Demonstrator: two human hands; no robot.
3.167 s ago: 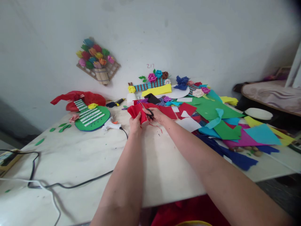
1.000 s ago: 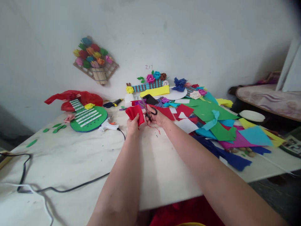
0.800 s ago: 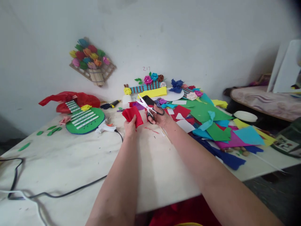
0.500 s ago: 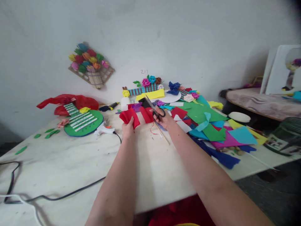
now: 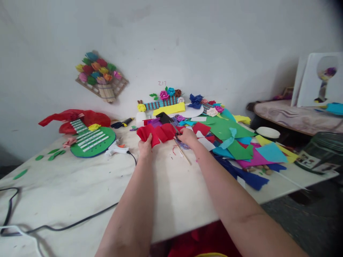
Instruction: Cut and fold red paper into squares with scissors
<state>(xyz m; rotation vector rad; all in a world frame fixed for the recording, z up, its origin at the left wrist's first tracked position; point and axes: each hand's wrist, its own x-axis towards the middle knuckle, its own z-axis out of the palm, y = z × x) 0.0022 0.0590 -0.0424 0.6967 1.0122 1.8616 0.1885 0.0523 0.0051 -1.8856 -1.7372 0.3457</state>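
Clearly, left hand (image 5: 145, 146) pinches red paper (image 5: 154, 135); right hand (image 5: 188, 137) holds one pair of scissors (image 5: 177, 130).

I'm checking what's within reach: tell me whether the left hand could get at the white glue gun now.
Probably yes: the white glue gun lies on the table left of the left hand, with only its black cord between them. That hand holds red paper, so would likely need freeing first.
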